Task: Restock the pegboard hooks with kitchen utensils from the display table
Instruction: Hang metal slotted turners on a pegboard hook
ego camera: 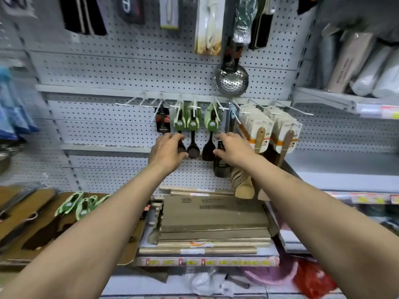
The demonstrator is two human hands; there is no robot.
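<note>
Left hand [167, 152] round glossy dark spoon [181, 145], right hand [232, 151] round black utensil [221, 165].

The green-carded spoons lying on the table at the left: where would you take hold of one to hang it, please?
Probably by the dark handle just below the green card, coming from above, since the spoons lie flat with the cards towards the pegboard. That leaves the card's top free for a hook. The picture is too blurred to show the hang hole.

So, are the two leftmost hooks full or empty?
Empty: the two leftmost hooks stick out bare, while green-carded spoons hang further right.
</note>
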